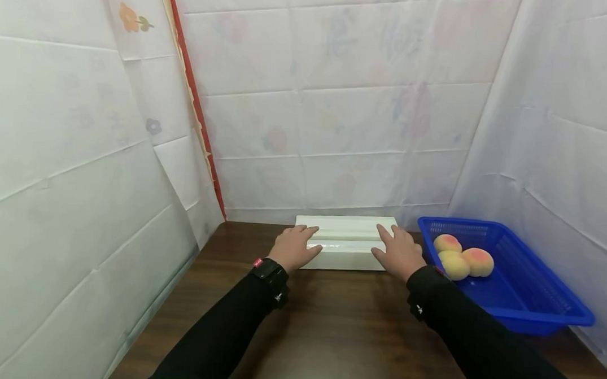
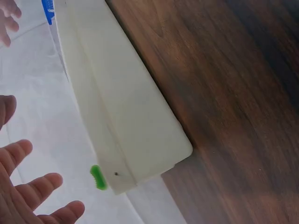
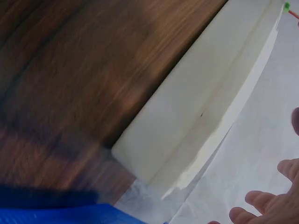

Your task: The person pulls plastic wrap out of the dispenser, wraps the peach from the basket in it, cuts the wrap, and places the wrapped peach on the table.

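Note:
A long white box (image 1: 346, 260) with a glossy strip along its top lies on the table; it resembles a cling film dispenser. My left hand (image 1: 292, 248), thumb and fingers spread, is at its left end. Over the right end, my right hand (image 1: 401, 255) is spread in the same way. Neither hand has anything in its grasp. In the left wrist view the box's front side (image 2: 126, 93) is plain, and a small green piece (image 2: 98, 178) sits at the end nearest the left hand (image 2: 28, 191). The right wrist view shows the other end, beside the right fingers (image 3: 261, 200).
To the right stands a blue plastic basket (image 1: 502, 294) holding three peaches (image 1: 478, 262). The dark wooden table (image 1: 338, 332) stretches in front of the box. White sheeting (image 1: 347, 129) hangs behind and on both sides, with a red strip (image 1: 193, 94) at the left corner.

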The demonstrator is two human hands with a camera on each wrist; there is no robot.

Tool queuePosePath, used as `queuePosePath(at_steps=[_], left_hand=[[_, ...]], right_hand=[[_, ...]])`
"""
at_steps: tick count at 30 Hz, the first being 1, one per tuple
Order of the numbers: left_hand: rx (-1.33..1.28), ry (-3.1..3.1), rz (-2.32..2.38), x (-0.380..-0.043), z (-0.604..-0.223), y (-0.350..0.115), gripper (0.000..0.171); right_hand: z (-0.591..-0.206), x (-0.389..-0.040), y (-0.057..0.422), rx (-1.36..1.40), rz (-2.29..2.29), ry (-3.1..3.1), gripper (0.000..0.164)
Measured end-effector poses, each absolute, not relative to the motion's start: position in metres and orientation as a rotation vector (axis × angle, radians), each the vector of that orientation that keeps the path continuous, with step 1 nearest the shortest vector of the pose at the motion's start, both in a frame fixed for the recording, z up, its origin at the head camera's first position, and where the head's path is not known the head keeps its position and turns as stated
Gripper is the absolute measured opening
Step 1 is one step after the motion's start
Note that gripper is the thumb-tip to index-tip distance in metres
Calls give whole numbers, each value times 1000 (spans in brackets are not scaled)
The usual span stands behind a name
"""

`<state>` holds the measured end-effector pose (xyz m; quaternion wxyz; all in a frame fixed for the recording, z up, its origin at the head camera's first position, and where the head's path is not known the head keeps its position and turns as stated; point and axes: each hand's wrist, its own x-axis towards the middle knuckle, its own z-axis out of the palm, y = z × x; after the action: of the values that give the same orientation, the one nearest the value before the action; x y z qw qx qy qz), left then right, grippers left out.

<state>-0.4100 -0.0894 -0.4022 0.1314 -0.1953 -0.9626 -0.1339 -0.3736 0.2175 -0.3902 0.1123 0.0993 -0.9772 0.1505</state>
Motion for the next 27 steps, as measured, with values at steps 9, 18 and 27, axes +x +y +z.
queuePosePath(at_steps=[9, 18, 27], left_hand=[[-560, -2812, -405, -423, -405, -106, 57], [-823, -2834, -412, -455, -416, -114, 46], [-895, -2982, -440, -479, -416, -114, 40]], right_hand=[[-374, -392, 224, 440, 355, -2853, 64], [-371, -409, 237, 615, 236, -2910, 45], [-387, -433, 246, 697, 286, -2952, 35]])
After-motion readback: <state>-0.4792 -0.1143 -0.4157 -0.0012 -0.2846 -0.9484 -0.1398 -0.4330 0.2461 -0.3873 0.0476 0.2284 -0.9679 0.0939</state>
